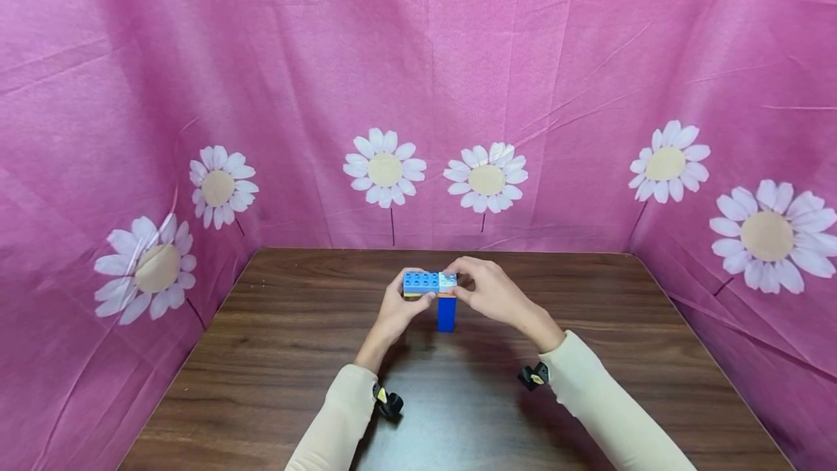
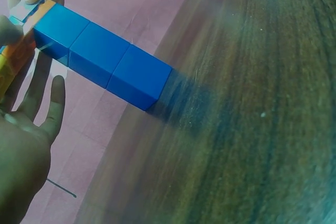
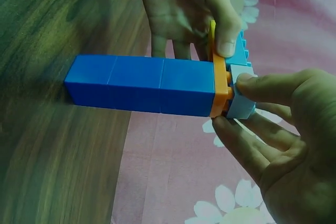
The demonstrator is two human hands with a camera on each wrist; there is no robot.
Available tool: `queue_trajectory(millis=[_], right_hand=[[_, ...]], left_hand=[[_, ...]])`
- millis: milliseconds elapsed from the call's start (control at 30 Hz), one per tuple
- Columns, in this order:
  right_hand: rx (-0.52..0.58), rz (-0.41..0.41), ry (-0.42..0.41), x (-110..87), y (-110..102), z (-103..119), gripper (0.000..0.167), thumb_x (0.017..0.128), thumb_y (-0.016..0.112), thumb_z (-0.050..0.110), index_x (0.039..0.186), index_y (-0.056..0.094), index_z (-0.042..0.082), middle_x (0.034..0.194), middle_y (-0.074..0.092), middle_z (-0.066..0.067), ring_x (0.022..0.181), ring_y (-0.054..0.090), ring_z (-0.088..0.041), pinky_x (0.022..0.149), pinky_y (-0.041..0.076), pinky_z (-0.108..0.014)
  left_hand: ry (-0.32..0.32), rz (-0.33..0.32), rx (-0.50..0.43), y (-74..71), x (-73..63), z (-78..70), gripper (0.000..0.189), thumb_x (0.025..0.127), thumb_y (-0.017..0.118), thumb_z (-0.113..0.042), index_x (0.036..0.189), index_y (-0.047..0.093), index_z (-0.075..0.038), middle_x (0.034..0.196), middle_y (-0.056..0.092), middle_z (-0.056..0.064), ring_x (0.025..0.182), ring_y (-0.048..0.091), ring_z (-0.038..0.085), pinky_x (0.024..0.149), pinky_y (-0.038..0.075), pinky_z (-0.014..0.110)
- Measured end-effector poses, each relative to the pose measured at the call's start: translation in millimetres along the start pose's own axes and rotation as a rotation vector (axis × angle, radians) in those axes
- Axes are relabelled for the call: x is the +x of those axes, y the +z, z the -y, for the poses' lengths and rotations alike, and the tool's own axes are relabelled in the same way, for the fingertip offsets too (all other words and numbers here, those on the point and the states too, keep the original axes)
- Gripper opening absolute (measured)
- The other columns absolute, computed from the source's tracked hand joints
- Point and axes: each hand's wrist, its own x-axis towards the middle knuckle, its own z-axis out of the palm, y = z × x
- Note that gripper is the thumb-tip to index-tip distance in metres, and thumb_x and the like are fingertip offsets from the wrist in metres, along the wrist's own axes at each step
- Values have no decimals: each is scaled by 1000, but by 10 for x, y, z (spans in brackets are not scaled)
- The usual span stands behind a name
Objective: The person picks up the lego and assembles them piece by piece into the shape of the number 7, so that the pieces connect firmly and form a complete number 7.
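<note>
A column of three dark blue bricks (image 1: 447, 315) stands upright on the table, with a flat orange piece (image 3: 219, 93) on top. Over the orange piece is a pale blue-white brick (image 3: 241, 98); orange studs show in a narrow gap beneath it. My right hand (image 1: 492, 292) pinches this pale brick between thumb and fingers. To its left lies a long light blue brick (image 1: 421, 281) with studs up, over a thin yellow piece (image 1: 410, 295). My left hand (image 1: 396, 310) grips that light blue brick, thumb at the near side, fingers behind.
The brown wooden table (image 1: 294, 355) reaches back to a pink cloth (image 1: 431, 57) printed with white daisies, which hangs at the back and both sides. Black wrist cameras sit on the left cuff (image 1: 360, 384) and right cuff (image 1: 564, 365).
</note>
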Motion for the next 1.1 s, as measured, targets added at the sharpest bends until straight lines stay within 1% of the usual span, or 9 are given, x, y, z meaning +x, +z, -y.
queue_trajectory(millis=[133,267,433,600,733,967,1100], right_hand=[[-22,5,-22,-5,14,-13,24,94,81,7,117,74,8,120,76,-9,95,75,-19,87,65,-40],[-34,6,-35,4,19,-21,23,94,81,6,116,75,7,119,77,-9,96,76,-20,87,65,-40],[-54,0,-47,17,15,-25,22,93,81,5,114,77,5,117,78,-10,95,77,-23,86,66,-39],[-92,-11,-57,14,17,-28,23,92,84,9,114,77,5,116,79,-10,100,78,-25,89,65,-41],[-110,-16,-58,10,25,-38,24,91,85,11,114,78,7,116,78,-9,102,76,-25,91,64,-42],[-103,-12,-59,16,31,-55,24,90,87,11,112,79,7,112,78,-7,92,71,-19,84,64,-36],[-101,-17,-66,27,38,-51,23,89,86,9,111,78,7,111,77,-7,89,71,-18,82,64,-34]], left_hand=[[9,0,-3,11,4,15,45,90,77,3,132,59,1,114,70,9,97,68,11,82,59,23],[14,-3,-5,11,3,25,45,90,77,4,132,59,3,114,70,9,96,68,9,81,59,22],[7,-11,-13,20,2,18,47,89,77,6,132,59,2,113,70,7,95,67,9,81,58,22],[-2,-18,-12,26,2,13,48,88,77,6,133,60,0,113,70,6,95,67,9,81,58,22],[0,-22,-1,24,4,20,48,88,77,5,133,60,0,114,70,8,96,66,10,82,58,21],[-7,-26,5,24,1,25,48,89,78,4,132,60,1,115,70,10,97,67,10,83,58,21],[2,-28,-1,24,7,25,47,89,78,4,133,59,2,116,70,11,97,67,10,83,58,21]])
